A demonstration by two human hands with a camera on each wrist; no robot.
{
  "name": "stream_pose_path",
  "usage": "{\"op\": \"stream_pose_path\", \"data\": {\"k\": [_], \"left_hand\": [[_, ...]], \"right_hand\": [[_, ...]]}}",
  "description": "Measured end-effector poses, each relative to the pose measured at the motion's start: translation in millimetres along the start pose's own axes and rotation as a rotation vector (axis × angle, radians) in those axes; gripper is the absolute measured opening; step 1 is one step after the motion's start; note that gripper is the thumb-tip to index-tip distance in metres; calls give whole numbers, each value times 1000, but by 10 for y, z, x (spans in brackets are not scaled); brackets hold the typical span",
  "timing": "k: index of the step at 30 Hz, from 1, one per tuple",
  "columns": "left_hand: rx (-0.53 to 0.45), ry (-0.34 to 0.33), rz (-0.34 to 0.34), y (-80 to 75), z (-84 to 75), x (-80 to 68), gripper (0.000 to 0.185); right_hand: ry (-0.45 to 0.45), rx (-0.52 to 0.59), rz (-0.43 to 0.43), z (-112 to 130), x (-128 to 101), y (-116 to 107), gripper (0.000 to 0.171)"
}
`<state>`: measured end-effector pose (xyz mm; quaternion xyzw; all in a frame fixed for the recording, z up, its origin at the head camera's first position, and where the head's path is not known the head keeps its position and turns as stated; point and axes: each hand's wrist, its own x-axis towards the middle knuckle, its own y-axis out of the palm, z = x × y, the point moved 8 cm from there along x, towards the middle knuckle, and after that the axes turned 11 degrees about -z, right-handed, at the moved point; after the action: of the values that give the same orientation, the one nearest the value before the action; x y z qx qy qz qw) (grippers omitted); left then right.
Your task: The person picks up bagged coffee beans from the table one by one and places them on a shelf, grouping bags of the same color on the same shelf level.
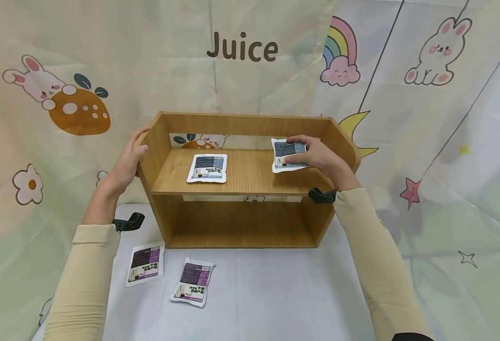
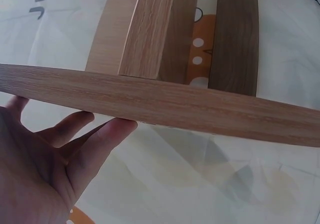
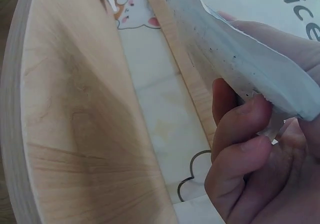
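Note:
A blue-and-white flat pouch (image 1: 278,163) is held by my right hand (image 1: 327,160) above the right part of the upper shelf. In the right wrist view, the fingers (image 3: 240,156) curl against the white back of this pouch (image 3: 220,49). My left hand (image 1: 123,168) rests against the outer left side of the wooden shelf unit (image 1: 241,193). Its fingertips touch the panel edge (image 2: 165,106) in the left wrist view, without wrapping round it. Another blue-and-white pouch (image 1: 207,168) lies on the left part of the upper shelf.
On the white table (image 1: 267,293), a purple-and-white pouch (image 1: 145,264) lies by the unit's lower left corner. A second purple-and-white pouch (image 1: 192,282) lies in front of the unit, possibly with another beneath it. A printed cloth (image 1: 160,71) reading "Juice" hangs behind.

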<state>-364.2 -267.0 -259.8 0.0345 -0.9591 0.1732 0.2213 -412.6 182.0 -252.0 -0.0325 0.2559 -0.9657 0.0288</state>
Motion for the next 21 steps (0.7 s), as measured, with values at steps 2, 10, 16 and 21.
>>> {"op": "stream_pose_path", "data": {"k": [2,10,16,21], "left_hand": [[-2,3,-4,-8,6,-5,54],[-9,8,2,5,-3,14,55],[-11,7,4,13,-9,15,54],[-11,15,1,22,-5,-6,54]], "right_hand": [[5,0,10,-17,17,23,73],[6,-32,10,-117,85,80,76],[-14,-62,17,-144,101,132,73],[-30,-96,23,-148,103,179,70]]}}
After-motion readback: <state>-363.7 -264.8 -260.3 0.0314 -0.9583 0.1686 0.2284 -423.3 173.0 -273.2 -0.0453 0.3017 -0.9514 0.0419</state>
